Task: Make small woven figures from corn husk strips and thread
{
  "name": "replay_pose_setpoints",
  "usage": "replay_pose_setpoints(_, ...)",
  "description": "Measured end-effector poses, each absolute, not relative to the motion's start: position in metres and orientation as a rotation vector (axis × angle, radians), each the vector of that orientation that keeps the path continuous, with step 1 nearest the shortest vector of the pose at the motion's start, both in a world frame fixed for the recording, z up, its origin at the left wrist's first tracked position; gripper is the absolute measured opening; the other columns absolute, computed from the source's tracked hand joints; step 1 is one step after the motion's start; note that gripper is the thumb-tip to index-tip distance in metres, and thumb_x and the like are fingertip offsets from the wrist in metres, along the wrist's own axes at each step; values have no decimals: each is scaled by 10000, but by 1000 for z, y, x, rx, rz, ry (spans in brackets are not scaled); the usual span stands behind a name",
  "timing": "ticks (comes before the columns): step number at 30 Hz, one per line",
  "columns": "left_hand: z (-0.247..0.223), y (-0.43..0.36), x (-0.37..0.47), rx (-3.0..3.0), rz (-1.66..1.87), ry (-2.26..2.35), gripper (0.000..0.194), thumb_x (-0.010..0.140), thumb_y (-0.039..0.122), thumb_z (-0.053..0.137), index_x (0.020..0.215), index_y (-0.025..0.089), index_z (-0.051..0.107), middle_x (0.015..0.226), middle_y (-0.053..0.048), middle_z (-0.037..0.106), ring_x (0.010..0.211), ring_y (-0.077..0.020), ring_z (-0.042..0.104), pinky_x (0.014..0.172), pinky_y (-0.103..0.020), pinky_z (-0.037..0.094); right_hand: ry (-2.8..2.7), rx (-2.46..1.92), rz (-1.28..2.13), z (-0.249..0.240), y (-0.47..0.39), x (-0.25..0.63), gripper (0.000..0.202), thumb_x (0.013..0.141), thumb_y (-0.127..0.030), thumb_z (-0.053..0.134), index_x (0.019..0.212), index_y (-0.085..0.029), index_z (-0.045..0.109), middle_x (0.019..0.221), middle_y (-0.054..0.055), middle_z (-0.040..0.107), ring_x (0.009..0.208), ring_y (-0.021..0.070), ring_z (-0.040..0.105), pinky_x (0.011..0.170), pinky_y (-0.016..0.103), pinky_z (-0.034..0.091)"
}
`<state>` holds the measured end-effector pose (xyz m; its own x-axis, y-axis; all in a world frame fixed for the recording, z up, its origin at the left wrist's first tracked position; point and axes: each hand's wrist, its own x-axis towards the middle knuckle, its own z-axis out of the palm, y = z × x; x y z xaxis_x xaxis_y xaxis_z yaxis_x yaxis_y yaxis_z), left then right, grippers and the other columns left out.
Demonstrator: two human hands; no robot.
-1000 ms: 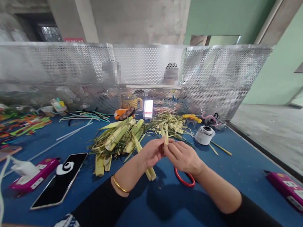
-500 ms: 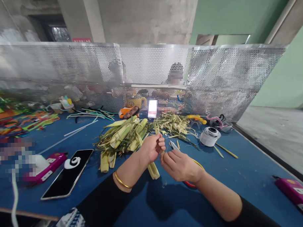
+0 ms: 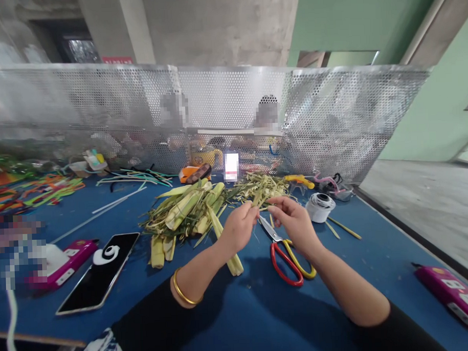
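Note:
My left hand (image 3: 240,227), a gold bangle at its wrist, is closed on a small bunch of green plant strips (image 3: 261,197) that sticks up from the fingers. Close by on the right, my right hand (image 3: 293,222) pinches near the strips; whatever lies between its fingertips is too small to make out. Scissors (image 3: 286,266) with a red and a yellow handle lie on the blue table between the forearms. A heap of pale green husks and stalks (image 3: 185,210) lies left of my hands, and shredded strips (image 3: 273,187) are behind them.
A white spool of string (image 3: 319,208) stands at the right, near a yellow tool (image 3: 300,180). On the left are a phone (image 3: 101,272) and a magenta box (image 3: 70,263); another magenta box (image 3: 453,297) is far right. A perforated metal screen (image 3: 231,101) stands behind, with people beyond.
My right hand has moved up and to the right, uncovering the scissors. The bunch of strips now shows upright above my left hand. The whole view has shifted slightly.

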<state>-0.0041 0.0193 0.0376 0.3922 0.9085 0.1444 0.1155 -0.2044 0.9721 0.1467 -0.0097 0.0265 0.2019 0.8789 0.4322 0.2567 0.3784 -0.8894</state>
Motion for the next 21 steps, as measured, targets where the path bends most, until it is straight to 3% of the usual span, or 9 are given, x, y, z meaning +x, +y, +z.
replay_pose_setpoints(4,31,16,-3,2011,872,994,252,898,272,399,657,216,452,620,14,505,610,-156,478,597,-255,320,-1244,-1020,1020,31,-8,145,292,633,-401,764,760,-178,626,512,-53,558,404,76,421,421,227,322)
replay_pose_setpoints(7,32,13,-3,2128,818,1009,254,902,275,392,680,224,506,650,-1,564,643,-180,517,619,-263,317,-1233,-999,1069,29,-10,142,263,640,-381,768,738,-175,635,537,-30,601,414,74,417,414,223,295)
replay_pose_setpoints(12,37,9,-4,2167,809,947,244,898,298,426,790,234,635,758,-20,660,722,-200,565,654,-259,332,-1154,-975,1077,28,-10,143,230,643,-359,770,670,-179,632,458,-60,519,416,76,408,434,229,308)
replay_pose_setpoints(17,38,12,-4,2160,822,982,386,928,329,347,772,212,680,691,-20,631,653,-172,532,624,-255,331,-1097,-930,1076,35,-11,148,218,637,-340,771,647,-180,624,441,-61,528,423,81,444,478,238,365)
replay_pose_setpoints(21,41,18,-7,2092,824,959,390,905,335,381,735,198,703,615,-6,562,603,-152,484,579,-243,315,-1102,-973,1048,39,-12,155,223,635,-339,778,691,-172,641,505,-33,602,456,90,511,480,228,390)
